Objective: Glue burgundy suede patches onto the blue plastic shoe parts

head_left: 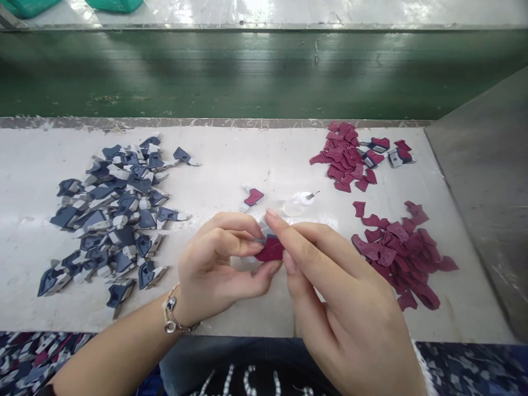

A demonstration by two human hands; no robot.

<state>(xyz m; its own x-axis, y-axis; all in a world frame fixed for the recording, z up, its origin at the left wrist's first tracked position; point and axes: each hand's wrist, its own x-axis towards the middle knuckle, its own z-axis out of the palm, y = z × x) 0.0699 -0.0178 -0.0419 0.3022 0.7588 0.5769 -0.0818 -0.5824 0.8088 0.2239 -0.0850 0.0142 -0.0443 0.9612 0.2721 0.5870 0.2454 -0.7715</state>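
Observation:
My left hand [218, 264] and my right hand [338, 297] meet at the middle of the white table, pinching a small maroon leather-like shoe piece [270, 248] between their fingertips. A pale layer shows behind the piece, partly hidden by my fingers. Just above my fingertips lie a translucent squeeze bottle with a metal needle tip [297, 204] and a maroon-and-white piece [253, 197]. Loose maroon cut pieces [396, 247] lie to the right of my right hand, with a second maroon heap [342, 157] behind them. Navy-and-white assembled pieces [111, 220] form a large heap left of my left hand.
The white work table [231, 148] has a raised back edge before a green wall [247, 71]. A grey metal panel [482, 187] closes off the right side. Patterned navy pieces [37, 357] lie below the near edge, and teal items [115, 4] sit on a far shelf.

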